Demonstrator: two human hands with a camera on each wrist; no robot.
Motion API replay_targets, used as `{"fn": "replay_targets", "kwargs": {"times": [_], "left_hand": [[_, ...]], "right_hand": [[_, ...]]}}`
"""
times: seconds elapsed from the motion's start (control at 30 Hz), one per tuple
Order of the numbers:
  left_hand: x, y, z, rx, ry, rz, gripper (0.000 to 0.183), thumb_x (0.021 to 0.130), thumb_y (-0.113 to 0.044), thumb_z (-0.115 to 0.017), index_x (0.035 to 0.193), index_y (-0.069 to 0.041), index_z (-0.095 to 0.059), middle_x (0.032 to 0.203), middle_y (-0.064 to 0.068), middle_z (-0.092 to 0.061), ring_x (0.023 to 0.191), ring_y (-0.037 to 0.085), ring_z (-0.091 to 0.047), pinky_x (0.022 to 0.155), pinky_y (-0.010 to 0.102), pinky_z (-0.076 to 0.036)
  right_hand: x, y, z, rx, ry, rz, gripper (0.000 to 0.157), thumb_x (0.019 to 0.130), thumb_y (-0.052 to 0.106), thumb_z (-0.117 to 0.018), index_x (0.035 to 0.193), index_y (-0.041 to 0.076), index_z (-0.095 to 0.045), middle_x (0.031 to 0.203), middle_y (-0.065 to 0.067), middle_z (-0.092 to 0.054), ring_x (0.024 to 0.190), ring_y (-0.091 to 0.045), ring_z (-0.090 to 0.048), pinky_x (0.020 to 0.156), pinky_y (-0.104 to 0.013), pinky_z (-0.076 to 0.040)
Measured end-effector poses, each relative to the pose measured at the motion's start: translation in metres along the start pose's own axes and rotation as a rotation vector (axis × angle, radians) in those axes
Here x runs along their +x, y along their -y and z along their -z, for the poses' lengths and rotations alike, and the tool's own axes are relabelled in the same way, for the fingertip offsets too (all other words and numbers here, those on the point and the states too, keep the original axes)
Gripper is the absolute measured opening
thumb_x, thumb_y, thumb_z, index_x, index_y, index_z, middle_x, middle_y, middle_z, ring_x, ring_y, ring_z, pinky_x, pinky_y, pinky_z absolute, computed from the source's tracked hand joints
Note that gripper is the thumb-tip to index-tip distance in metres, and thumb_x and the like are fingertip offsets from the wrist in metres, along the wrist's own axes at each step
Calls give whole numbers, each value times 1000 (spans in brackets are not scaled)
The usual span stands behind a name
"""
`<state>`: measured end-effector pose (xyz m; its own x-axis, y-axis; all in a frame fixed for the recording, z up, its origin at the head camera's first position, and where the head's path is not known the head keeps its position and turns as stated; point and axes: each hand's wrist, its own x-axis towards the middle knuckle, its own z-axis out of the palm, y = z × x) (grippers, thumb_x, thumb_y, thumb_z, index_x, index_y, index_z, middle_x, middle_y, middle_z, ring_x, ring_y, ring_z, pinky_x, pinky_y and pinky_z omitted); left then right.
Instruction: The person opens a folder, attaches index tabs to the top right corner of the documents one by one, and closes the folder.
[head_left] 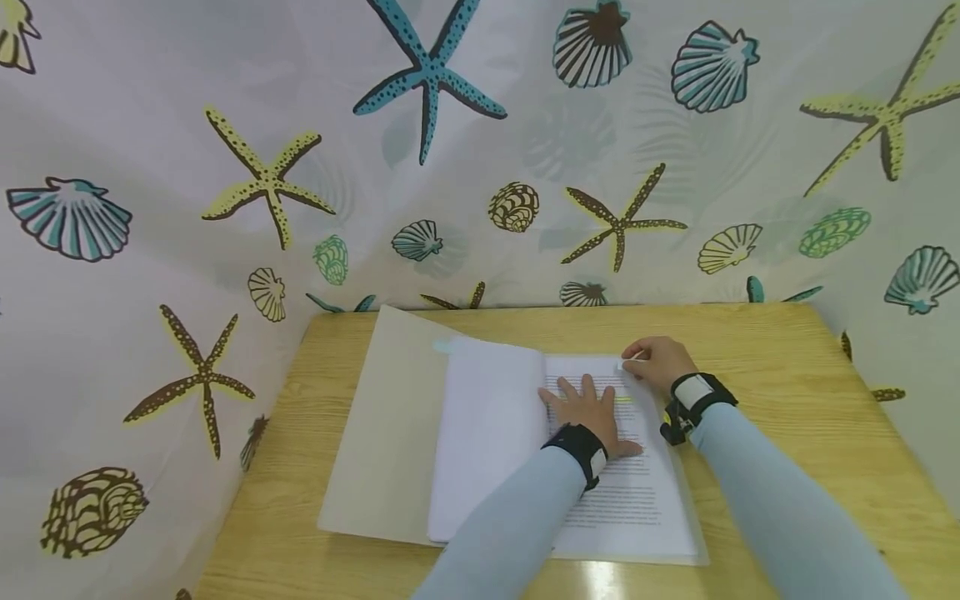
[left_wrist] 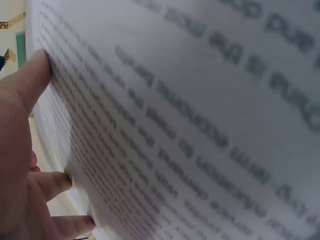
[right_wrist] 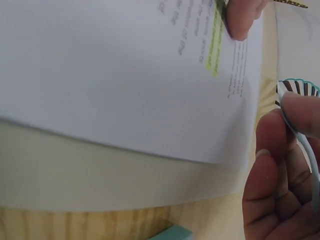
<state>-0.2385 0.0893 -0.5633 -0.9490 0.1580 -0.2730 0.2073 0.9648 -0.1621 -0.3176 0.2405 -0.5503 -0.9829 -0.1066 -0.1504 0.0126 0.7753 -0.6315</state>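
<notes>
An open folder [head_left: 382, 433] lies on the table with a stack of printed sheets in it, some turned over to the left as a blank white page [head_left: 487, 433]. My left hand [head_left: 588, 412] rests with fingers spread on the printed page [head_left: 622, 500]; its fingertips [left_wrist: 60, 181] press the text. Near that page's top right corner, my right hand [head_left: 662, 364] pinches a thin pale strip [right_wrist: 300, 137] between thumb and fingers, raised off the paper in the right wrist view. What kind of strip it is, I cannot tell. A yellow highlighted line [right_wrist: 214, 42] runs by the left fingers.
The wooden table [head_left: 780, 375] extends around the folder. A light blue tab [head_left: 442, 345] shows at the top of the turned pages. Part of a teal object [right_wrist: 172, 233] lies on the table beside the folder. A patterned cloth [head_left: 480, 192] hangs behind and at the sides.
</notes>
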Motion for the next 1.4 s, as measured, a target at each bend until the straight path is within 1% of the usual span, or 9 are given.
{"fn": "replay_targets", "kwargs": {"times": [0.07,0.17,0.4,0.53,0.63,0.77,1.17,1.4], "left_hand": [[-1,2,0,19,7,-6,111,52,-97,-45,149,-48,-22,157,-3,-26,138,42,-28,95,75,-23],[-2,4,2,34,28,-13,113,50,-98,-45,149,-50,-18,157,-4,-23,139,41,-28,95,76,-23],[-4,6,5,78,61,-25,113,51,-98,-43,150,-49,-16,158,-3,-22,138,42,-29,97,75,-22],[-5,6,5,89,57,-34,112,53,-98,-42,150,-48,-17,158,-3,-22,137,42,-30,97,75,-22],[-4,6,4,90,48,-42,112,53,-98,-41,150,-47,-18,158,-2,-23,137,43,-31,96,76,-22],[-2,6,1,96,39,-47,113,53,-99,-39,151,-47,-17,158,-1,-22,136,44,-31,95,77,-22],[-5,7,2,96,33,-57,112,54,-98,-39,151,-47,-17,158,-1,-23,136,44,-32,95,76,-24],[-6,8,3,81,30,-51,112,54,-98,-41,151,-46,-18,158,-1,-23,136,43,-32,95,75,-24]], "right_hand": [[1,-2,-1,4,5,-16,21,89,22,-69,103,8,-71,94,-11,-68,79,-23,-61,65,-31,-47],[1,-3,-1,15,13,-33,21,89,22,-69,104,7,-71,95,-12,-68,81,-25,-59,66,-30,-46],[0,-2,-4,26,34,-59,23,89,22,-69,106,6,-71,94,-11,-67,81,-25,-57,67,-31,-45],[2,-7,-7,34,51,-84,23,89,23,-69,105,7,-71,92,-10,-66,83,-25,-56,68,-32,-44],[3,-8,-7,37,52,-87,23,89,23,-69,105,7,-72,93,-10,-66,83,-25,-56,68,-31,-44],[2,-5,-7,39,50,-84,24,88,23,-69,106,6,-72,98,-12,-67,86,-27,-57,71,-32,-46],[0,-5,-8,36,44,-78,25,88,21,-69,107,4,-71,110,-19,-66,95,-33,-55,82,-46,-46],[3,-7,-11,41,43,-95,24,89,21,-69,107,5,-72,112,-19,-66,97,-33,-56,85,-47,-46]]}}
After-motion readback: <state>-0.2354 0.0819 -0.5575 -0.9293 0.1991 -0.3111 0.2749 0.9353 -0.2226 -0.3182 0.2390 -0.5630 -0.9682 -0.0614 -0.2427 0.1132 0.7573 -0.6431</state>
